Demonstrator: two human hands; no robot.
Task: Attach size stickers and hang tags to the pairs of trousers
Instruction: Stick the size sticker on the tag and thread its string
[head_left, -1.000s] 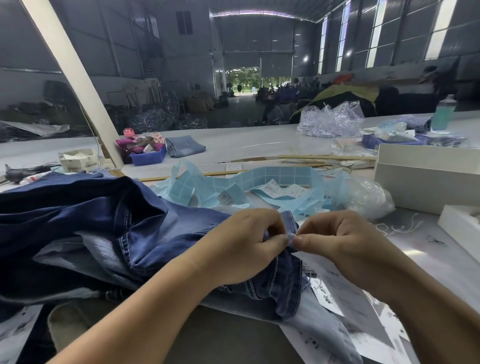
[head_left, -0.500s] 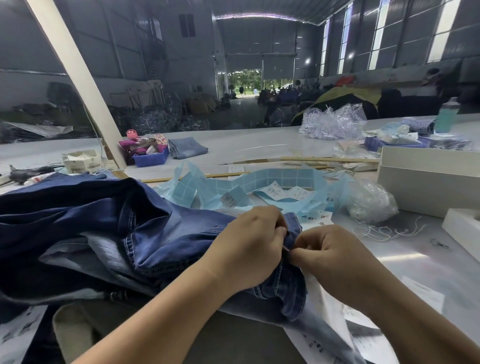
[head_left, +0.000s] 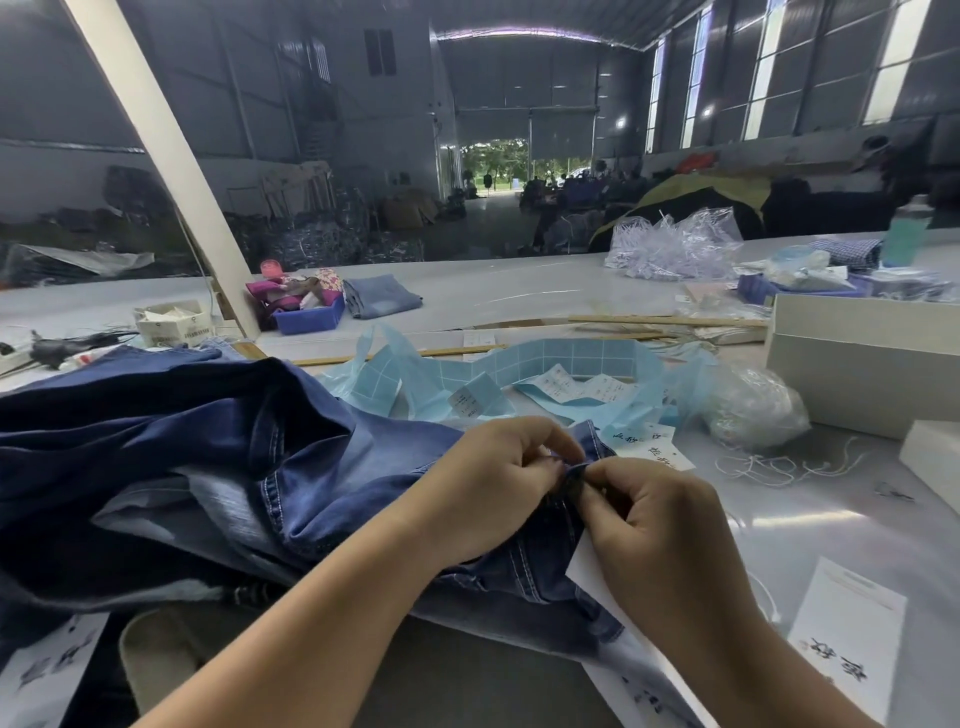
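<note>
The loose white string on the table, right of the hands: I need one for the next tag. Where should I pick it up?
Pinch a loop of the loose white string from above with the right hand, which is nearer. It lies flat and tangled on bare table, so probably only a fingertip pinch from above can lift it; its stray right-hand end looks easiest to separate.

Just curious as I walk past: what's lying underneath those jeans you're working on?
White printed paper tags stick out from under the jeans, beneath the right hand. How far they reach, and what else lies under the denim, is covered.
</note>
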